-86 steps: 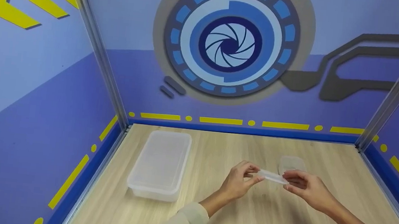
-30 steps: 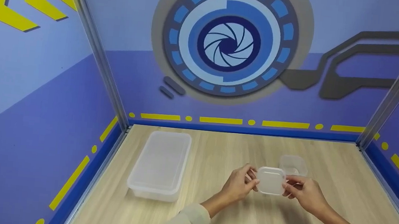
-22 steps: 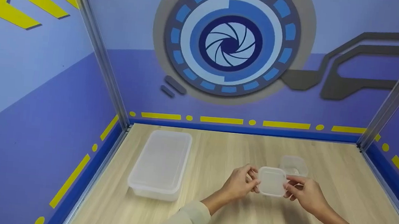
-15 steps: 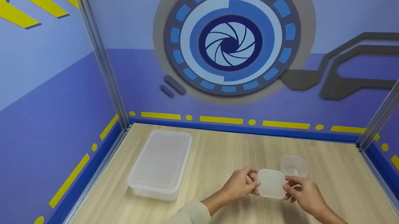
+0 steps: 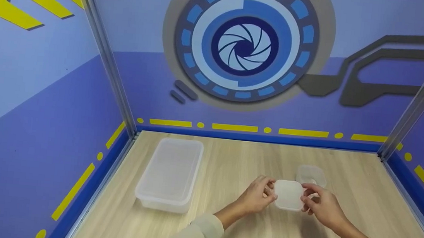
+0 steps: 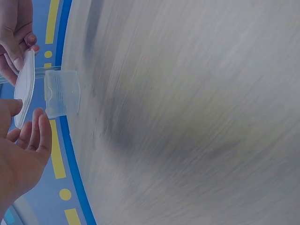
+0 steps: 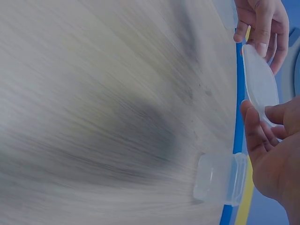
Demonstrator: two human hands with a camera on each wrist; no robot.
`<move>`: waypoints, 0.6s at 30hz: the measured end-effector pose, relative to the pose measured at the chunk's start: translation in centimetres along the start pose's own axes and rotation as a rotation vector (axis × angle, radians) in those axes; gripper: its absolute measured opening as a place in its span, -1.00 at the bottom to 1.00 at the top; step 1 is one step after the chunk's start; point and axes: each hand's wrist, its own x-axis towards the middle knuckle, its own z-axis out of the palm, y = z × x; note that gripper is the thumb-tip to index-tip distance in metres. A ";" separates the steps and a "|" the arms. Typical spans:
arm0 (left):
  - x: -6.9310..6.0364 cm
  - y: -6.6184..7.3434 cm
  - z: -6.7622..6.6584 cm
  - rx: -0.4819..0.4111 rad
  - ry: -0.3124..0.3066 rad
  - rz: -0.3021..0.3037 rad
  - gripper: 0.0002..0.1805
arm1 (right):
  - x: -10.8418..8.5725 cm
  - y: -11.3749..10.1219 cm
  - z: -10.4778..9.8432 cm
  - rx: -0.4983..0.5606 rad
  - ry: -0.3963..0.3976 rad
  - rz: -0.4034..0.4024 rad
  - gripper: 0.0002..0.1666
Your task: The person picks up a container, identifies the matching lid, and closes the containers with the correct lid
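A small square translucent lid (image 5: 288, 195) is held up above the table between both hands. My left hand (image 5: 257, 195) pinches its left edge with thumb and fingers. On the opposite edge, my right hand (image 5: 323, 206) pinches it the same way. Just behind the lid and right hand stands a small clear square container (image 5: 311, 174) on the table, its front partly hidden. The right wrist view shows the lid (image 7: 259, 83) tilted, with the small container (image 7: 218, 179) below it. In the left wrist view the lid (image 6: 25, 89) appears nearly edge-on.
A large translucent rectangular box (image 5: 171, 173) with its lid on stands at the left of the wooden table (image 5: 243, 157). Patterned blue panels (image 5: 137, 84) and metal corner posts (image 5: 104, 48) enclose the table at the back and sides.
The lid has turned from nearly edge-on to face the head camera, and lately its tilt shifts slightly. Both hands keep hold of it. The large box and the small container stay put.
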 end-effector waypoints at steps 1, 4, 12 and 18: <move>0.0 0.0 0.0 0.013 -0.003 -0.005 -0.49 | 0.0 0.0 0.0 -0.005 0.000 -0.015 -0.50; -0.1 0.2 0.1 0.035 -0.016 -0.030 -0.42 | 0.0 0.0 0.1 -0.004 0.016 -0.025 -0.52; -0.3 0.2 0.3 0.094 -0.045 -0.046 -0.11 | 0.1 -0.2 0.6 -0.040 0.075 -0.022 -0.55; -0.2 0.1 0.5 0.110 -0.029 -0.033 -0.11 | 0.3 -0.3 0.7 -0.090 0.105 -0.027 -0.59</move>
